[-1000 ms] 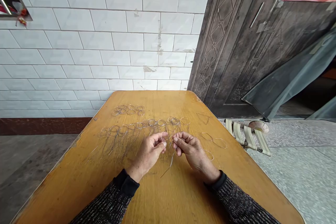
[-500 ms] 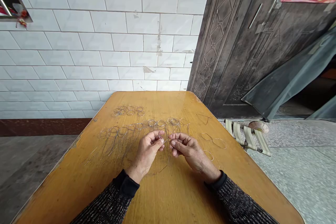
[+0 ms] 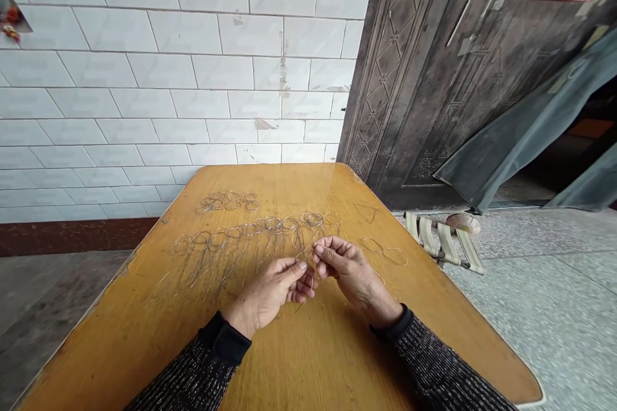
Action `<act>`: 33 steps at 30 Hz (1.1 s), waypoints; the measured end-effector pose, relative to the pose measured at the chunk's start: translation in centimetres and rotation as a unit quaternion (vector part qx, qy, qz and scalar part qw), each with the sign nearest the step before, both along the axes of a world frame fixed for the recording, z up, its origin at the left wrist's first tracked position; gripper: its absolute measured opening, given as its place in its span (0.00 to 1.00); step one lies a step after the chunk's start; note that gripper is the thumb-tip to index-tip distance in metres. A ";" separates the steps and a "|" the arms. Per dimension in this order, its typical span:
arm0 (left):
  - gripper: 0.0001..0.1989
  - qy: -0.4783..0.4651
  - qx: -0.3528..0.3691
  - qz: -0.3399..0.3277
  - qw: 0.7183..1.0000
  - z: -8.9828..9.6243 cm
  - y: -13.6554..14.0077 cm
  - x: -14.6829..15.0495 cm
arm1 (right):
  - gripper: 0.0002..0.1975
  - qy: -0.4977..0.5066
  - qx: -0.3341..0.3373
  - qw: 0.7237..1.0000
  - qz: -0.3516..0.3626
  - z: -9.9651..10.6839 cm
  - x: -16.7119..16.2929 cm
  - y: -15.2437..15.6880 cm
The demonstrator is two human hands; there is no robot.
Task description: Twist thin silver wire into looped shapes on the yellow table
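Both hands hold one thin wire above the middle of the wooden table point(image 3: 289, 359). My left hand point(image 3: 279, 286) pinches the wire between thumb and fingers, its lower end showing under the fingertips. My right hand point(image 3: 347, 270) grips the wire higher up, close to a bent loop point(image 3: 301, 241). Just beyond the hands lies a row of wire pieces with round loops point(image 3: 219, 239) and long straight tails. A wire figure-eight point(image 3: 384, 252) rests right of my right hand.
Farther back on the table is a smaller group of wire rings point(image 3: 231, 201). A bent wire triangle point(image 3: 366, 212) lies near the right edge. Behind the table stand a white tiled wall point(image 3: 207, 64) and a dark carved door point(image 3: 424, 77). A strapped stool point(image 3: 443, 241) is on the floor at right.
My left hand has dropped lower and closer to the right hand, its fingers now further down the wire. My right hand keeps its pinch. The camera view has shifted slightly.
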State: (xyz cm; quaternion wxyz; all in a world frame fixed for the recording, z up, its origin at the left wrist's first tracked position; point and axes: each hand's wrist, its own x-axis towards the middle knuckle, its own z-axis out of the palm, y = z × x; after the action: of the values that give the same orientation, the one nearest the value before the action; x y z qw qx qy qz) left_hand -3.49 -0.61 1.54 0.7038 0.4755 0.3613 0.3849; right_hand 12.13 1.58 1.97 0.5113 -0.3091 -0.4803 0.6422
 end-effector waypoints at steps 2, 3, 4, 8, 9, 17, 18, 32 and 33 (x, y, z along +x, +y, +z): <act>0.14 -0.033 -0.046 -0.036 0.998 0.0 -0.1 0.1 | 0.12 -0.001 -0.006 1.000 0.006 -0.1 0.0 0.0; 0.14 -0.047 -0.061 -0.044 0.996 0.1 -0.2 0.2 | 0.12 -0.003 -0.007 1.000 0.010 -0.1 0.0 0.0; 0.14 -0.058 -0.071 -0.047 0.995 0.1 -0.2 0.2 | 0.12 -0.004 -0.007 1.000 0.013 -0.1 0.0 0.0; 0.13 -0.071 -0.083 -0.037 0.993 0.1 -0.4 0.4 | 0.12 -0.010 -0.002 1.000 0.013 0.0 0.0 -0.1; 0.12 -0.066 -0.084 -0.031 0.994 0.1 -0.4 0.5 | 0.12 -0.010 -0.001 1.000 0.006 0.0 0.0 -0.1; 0.10 0.014 -0.026 -0.016 0.999 0.2 -0.7 0.7 | 0.12 0.006 -0.010 0.999 -0.053 -0.2 0.3 0.4; 0.09 0.043 0.008 -0.007 0.999 0.3 -0.7 0.7 | 0.12 0.007 -0.011 0.998 -0.055 -0.2 0.2 0.4; 0.14 0.387 0.376 0.076 0.839 0.0 -1.5 1.5 | 0.14 -0.009 -0.023 0.993 -0.114 0.1 -0.1 0.4; 0.14 0.386 0.369 0.077 0.842 0.1 -1.5 1.5 | 0.14 -0.006 -0.021 0.993 -0.118 0.1 -0.1 0.4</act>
State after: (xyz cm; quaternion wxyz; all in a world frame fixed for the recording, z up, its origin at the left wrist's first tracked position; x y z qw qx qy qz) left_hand -1.95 -2.16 1.61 0.2484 0.7806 0.4706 0.3278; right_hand 12.03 1.94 2.06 0.5740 -0.3782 -0.4303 0.5851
